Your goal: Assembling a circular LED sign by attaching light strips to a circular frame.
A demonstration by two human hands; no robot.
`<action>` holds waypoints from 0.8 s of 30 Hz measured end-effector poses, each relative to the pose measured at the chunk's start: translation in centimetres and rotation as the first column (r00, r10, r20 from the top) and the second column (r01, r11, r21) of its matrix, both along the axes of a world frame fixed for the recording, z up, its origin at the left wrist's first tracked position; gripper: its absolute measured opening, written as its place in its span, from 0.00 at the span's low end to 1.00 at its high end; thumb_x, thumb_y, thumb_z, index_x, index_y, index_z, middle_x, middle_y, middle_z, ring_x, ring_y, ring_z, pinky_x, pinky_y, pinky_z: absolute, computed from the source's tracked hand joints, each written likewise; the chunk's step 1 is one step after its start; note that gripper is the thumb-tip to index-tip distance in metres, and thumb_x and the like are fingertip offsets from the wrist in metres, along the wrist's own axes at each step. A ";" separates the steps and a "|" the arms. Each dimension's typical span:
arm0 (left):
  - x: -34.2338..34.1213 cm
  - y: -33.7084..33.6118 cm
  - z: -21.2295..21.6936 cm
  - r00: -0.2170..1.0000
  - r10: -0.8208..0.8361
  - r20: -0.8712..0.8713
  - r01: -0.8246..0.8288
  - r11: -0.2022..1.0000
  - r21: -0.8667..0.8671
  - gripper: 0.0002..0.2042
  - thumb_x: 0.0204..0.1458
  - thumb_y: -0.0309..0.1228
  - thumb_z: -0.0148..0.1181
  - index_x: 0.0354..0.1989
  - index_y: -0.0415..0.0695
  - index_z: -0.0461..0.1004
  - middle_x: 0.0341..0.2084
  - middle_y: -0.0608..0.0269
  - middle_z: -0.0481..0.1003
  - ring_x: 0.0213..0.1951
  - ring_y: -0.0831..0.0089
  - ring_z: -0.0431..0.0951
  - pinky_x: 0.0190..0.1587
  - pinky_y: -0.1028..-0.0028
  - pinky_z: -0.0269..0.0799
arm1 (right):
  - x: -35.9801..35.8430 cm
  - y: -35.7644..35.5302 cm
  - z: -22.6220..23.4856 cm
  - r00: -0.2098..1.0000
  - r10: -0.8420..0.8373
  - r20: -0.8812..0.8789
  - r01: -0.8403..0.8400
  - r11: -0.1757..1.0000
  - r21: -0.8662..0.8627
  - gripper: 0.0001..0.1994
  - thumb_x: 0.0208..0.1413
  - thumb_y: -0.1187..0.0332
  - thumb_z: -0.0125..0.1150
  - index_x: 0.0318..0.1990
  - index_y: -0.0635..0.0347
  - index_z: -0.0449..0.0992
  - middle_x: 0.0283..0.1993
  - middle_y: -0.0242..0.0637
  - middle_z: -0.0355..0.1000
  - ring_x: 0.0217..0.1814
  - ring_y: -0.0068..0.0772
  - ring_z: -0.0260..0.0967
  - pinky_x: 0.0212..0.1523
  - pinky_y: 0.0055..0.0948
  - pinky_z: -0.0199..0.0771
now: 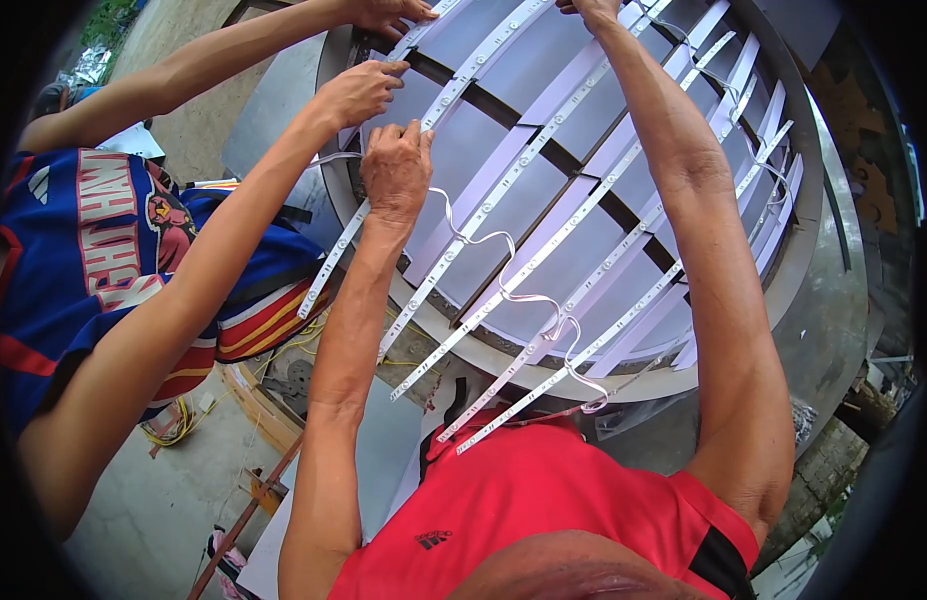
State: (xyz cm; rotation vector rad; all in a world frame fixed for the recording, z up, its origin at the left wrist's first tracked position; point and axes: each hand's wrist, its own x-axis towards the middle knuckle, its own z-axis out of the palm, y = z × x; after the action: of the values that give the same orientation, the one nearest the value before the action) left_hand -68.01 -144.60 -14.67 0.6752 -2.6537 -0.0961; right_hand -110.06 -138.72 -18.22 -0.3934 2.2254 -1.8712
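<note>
Several white LED strips (519,165) with small round lenses lie side by side across a large round frame (624,385). My left hand (394,172) is closed on one LED strip (329,262) at the frame's left side, fingertips on its edge. My right hand (592,10) reaches to the far side and is cut by the top edge. Its fingers look closed, but what they hold is hidden. Thin white wires (509,265) run in loops across the strips' near ends. Pale lilac panels (494,190) and dark crossbars (562,157) show beneath.
At the left, a co-worker in a blue jersey (104,235) reaches in, one hand (362,92) by the strips just beyond mine. Yellow cable (174,425) and a wooden piece (259,410) lie on the concrete floor. Clear plastic (649,418) sits by the frame's near rim.
</note>
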 end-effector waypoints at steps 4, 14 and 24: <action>-0.1 0.0 -0.4 1.000 0.000 0.021 0.001 1.000 -0.029 0.09 0.58 0.35 0.66 0.39 0.43 0.83 0.28 0.54 0.77 0.35 0.55 0.78 0.40 0.59 0.75 | 0.5 -0.1 0.1 0.994 0.019 0.109 -0.011 0.997 -0.074 0.13 0.68 0.66 0.59 0.49 0.69 0.69 0.30 0.45 0.78 0.22 0.36 0.80 0.18 0.35 0.83; -0.3 -0.5 -1.2 0.999 -0.027 0.039 0.028 1.000 -0.009 0.10 0.57 0.34 0.65 0.35 0.39 0.82 0.28 0.51 0.78 0.36 0.53 0.79 0.41 0.59 0.77 | 8.3 12.0 5.9 0.848 0.098 -0.520 0.026 0.974 0.226 0.20 0.66 0.56 0.55 0.47 0.66 0.81 0.48 0.56 0.80 0.49 0.56 0.79 0.54 0.43 0.75; -0.6 -1.5 -2.0 0.997 -0.072 0.012 0.071 0.997 0.041 0.11 0.57 0.35 0.64 0.31 0.39 0.83 0.26 0.46 0.78 0.33 0.48 0.80 0.40 0.55 0.77 | 18.9 40.9 10.8 0.914 -0.180 -0.365 0.315 0.880 0.355 0.12 0.65 0.63 0.63 0.46 0.62 0.84 0.34 0.36 0.81 0.34 0.25 0.79 0.37 0.28 0.79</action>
State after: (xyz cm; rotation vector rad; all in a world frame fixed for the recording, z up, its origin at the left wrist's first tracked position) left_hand -68.62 -146.10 -16.62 0.5960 -2.6957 -0.1667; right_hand -91.19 -97.83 -7.43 -0.3688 2.9337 -1.4607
